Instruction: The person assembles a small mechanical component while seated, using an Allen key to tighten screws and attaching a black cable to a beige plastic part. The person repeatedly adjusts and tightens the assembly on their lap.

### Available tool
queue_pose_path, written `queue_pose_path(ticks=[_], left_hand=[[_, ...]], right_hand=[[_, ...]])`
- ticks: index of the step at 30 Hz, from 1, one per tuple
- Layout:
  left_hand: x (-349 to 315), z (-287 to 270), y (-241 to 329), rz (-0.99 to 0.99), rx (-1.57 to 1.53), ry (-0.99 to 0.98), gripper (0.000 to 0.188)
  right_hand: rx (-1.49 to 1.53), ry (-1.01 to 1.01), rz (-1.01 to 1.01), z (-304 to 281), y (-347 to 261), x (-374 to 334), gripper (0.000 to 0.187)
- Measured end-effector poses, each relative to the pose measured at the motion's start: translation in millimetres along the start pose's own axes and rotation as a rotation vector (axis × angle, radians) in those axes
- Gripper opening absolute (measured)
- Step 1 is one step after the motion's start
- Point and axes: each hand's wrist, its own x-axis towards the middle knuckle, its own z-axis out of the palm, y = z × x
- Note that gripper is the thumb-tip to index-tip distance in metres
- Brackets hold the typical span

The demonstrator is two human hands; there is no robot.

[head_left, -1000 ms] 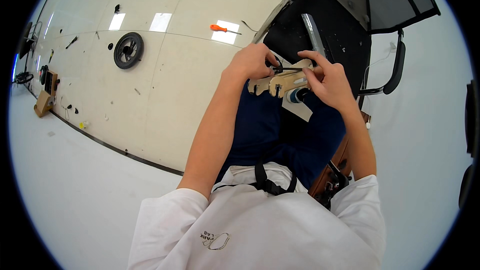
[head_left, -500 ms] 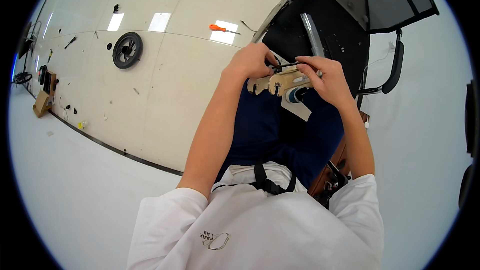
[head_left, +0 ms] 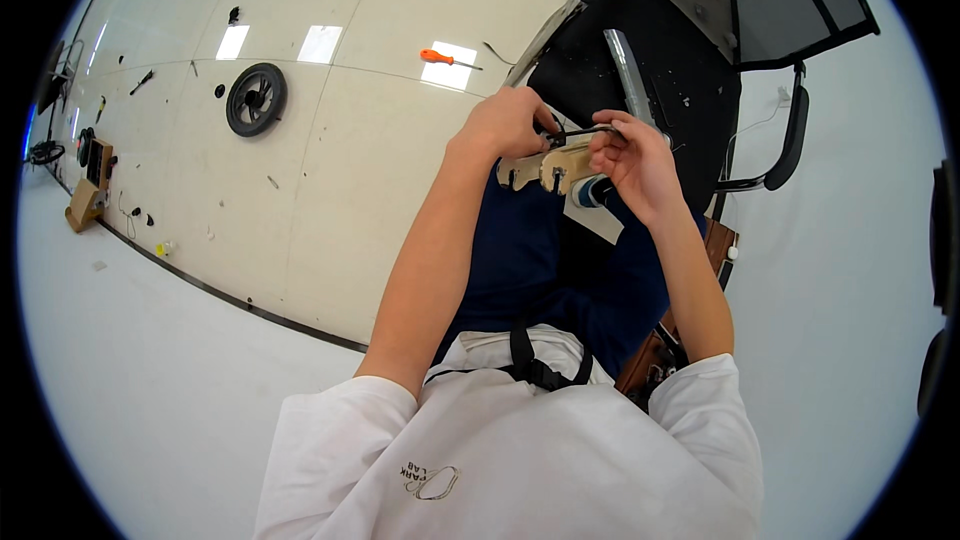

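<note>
Over my lap lies a beige two-pronged part, shaped like a wheel fork with slotted, rounded ends. My left hand is closed at its far side, fingertips pinched at a small black piece whose kind I cannot make out. From there a thin dark rod or cable runs right to my right hand. The right thumb and fingertips pinch its end, with the palm turned partly up and the other fingers loosely curled beside the beige part. A silvery tube rises just beyond, resting against the black chair seat.
The black office chair with armrests stands ahead and to the right. On the tiled floor lie an orange-handled screwdriver, a black spoked wheel and scattered small parts. An open cardboard box sits far left by the wall.
My right hand has turned palm-up and its wrist has swung left, its fingertips still at the thin dark piece. My left hand and the beige part have barely moved.
</note>
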Motion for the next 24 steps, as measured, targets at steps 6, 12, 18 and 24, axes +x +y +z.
queue_pose_path(ticks=[6,12,18,24], left_hand=[[0,1,1,0.017,0.031,0.013,0.035],[0,-1,1,0.020,0.007,0.008,0.035],[-3,-4,8,-0.008,-0.030,-0.004,0.033],[-2,1,2,0.027,-0.013,0.016,0.033]], right_hand=[[-1.305,-0.059,-0.867,-1,-6,-16,0.024],[-0.650,0.038,-0.058,23,-26,-21,0.035],[-0.147,-0.047,0.033,3,-3,-5,0.028],[-0.592,-0.326,-0.277,-5,-10,-20,0.030]])
